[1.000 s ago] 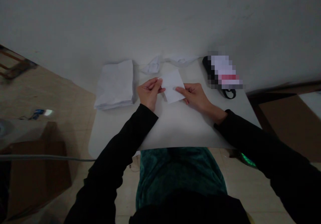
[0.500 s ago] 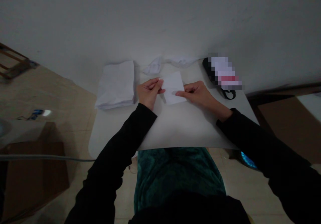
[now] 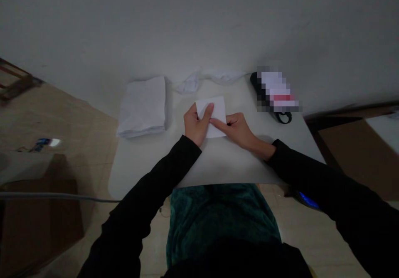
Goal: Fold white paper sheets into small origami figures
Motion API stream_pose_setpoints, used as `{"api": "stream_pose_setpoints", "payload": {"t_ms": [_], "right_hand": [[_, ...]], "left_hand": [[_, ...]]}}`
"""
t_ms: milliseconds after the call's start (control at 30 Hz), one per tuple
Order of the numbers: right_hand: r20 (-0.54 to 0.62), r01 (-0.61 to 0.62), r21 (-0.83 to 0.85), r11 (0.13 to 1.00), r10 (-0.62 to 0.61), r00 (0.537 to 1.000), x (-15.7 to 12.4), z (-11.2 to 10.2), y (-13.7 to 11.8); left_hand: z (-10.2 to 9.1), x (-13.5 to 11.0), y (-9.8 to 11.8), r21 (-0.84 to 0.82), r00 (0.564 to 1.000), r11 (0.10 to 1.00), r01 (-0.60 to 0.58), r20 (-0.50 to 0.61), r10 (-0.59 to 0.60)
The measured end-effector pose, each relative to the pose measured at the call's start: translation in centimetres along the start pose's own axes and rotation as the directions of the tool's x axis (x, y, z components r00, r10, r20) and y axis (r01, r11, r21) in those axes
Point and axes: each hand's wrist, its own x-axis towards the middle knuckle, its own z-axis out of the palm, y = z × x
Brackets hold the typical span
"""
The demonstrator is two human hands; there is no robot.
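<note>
A small white sheet of paper [image 3: 217, 110] lies on the white table [image 3: 218, 161] in front of me. My left hand [image 3: 197, 124] rests on its left part, thumb on top, fingers pressed together on the sheet. Coming from the right, my right hand [image 3: 237, 128] is curled, its forefinger stretched out and pressing on the paper's lower middle. Both hands touch each other over the sheet.
A stack of white sheets [image 3: 144, 105] lies at the table's back left. Crumpled white paper [image 3: 199, 80] sits along the wall. A black object with a blurred label [image 3: 276, 95] stands at the back right. Brown boxes [image 3: 40, 215] are on the floor at left.
The paper was held up and tilted between both hands; now it lies flatter and closer to me, and both hands have moved in together on top of it.
</note>
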Motion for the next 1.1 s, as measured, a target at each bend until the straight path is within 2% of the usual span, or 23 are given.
{"api": "stream_pose_setpoints", "payload": {"t_ms": [133,233,333,500,700,800,933,1100], "right_hand": [[0.077,0.011,0.074,0.997,-0.017,0.997,0.4,-0.1,0.3],[0.002,0.004,0.106,0.994,-0.005,1.000,0.8,-0.5,0.5],[-0.054,0.030,0.068,0.997,-0.027,0.998,1.0,-0.8,0.9],[-0.041,0.047,0.021,0.999,-0.046,0.998,1.4,-1.2,1.5],[-0.053,0.104,0.184,0.977,-0.096,0.994,1.8,-1.1,1.4],[-0.052,0.123,0.205,0.971,-0.115,0.992,2.0,-0.9,1.4],[-0.060,0.098,0.245,0.964,-0.086,0.994,2.3,-0.7,1.7],[0.012,0.037,0.426,0.904,-0.046,0.999,2.4,-0.5,2.1]], "left_hand": [[-0.5,0.5,-0.7,0.039,0.998,0.999,-0.025,0.051,0.023],[-0.7,0.7,-1.0,0.063,0.991,0.997,-0.038,0.128,0.030],[-0.6,0.6,-1.1,0.058,0.987,0.998,-0.033,0.158,0.023],[-0.8,0.7,-1.2,0.068,0.987,0.997,-0.043,0.160,0.032],[-1.3,1.0,-1.1,0.120,0.986,0.987,-0.110,0.137,0.093],[-1.6,1.2,-1.3,0.153,0.982,0.977,-0.147,0.142,0.125],[-1.8,1.5,-1.7,0.165,0.979,0.971,-0.173,0.140,0.150],[-1.7,1.4,-1.7,0.143,0.980,0.979,-0.144,0.161,0.120]]}}
